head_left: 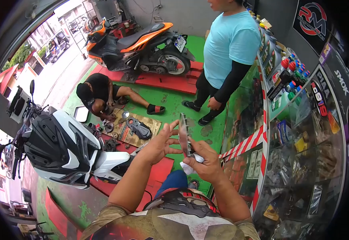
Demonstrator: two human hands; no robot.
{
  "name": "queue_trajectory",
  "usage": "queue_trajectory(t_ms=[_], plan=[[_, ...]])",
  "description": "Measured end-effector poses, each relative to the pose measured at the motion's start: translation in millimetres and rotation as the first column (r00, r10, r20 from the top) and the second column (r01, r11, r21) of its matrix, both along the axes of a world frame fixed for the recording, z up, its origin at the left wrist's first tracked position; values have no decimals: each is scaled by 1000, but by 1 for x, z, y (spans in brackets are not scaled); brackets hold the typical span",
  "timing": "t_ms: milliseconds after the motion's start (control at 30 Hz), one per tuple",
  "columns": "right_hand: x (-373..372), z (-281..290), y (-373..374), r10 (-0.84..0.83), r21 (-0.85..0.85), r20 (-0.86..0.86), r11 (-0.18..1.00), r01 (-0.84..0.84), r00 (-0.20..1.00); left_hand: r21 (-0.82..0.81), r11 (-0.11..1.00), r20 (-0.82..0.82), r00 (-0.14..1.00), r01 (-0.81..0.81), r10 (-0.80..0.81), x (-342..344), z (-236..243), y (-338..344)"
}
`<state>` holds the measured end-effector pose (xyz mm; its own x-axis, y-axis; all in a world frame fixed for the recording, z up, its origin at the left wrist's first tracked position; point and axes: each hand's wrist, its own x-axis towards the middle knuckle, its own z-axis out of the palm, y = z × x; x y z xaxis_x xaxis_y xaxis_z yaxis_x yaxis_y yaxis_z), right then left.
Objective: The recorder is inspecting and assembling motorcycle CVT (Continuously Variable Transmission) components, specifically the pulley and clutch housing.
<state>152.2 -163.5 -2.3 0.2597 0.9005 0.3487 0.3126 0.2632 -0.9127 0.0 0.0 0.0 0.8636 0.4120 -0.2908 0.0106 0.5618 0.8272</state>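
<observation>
In front of my chest my right hand grips a round metal disc by its lower edge. The disc stands upright and shows nearly edge-on, with a smooth grey face on the left and short fins along the right; it resembles a scooter pulley face. A crumpled white rag is tucked under the same hand. My left hand is open beside the smooth face, fingers spread toward it. Whether its fingertips touch the metal I cannot tell.
A white-and-black scooter stands at left; an orange one sits on a red platform behind. One person sits by parts on cardboard; another stands ahead. A glass display case with bottles lines the right.
</observation>
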Motion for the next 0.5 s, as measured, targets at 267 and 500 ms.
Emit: queue_trajectory(t_ms=[267, 500], plan=[[48, 12, 63, -58, -39, 197, 997, 67, 979, -198, 979, 326, 940, -40, 104, 70, -24, 62], [91, 51, 136, 158, -80, 310, 987, -139, 938, -447, 865, 704, 685, 227, 184, 110, -18, 167]])
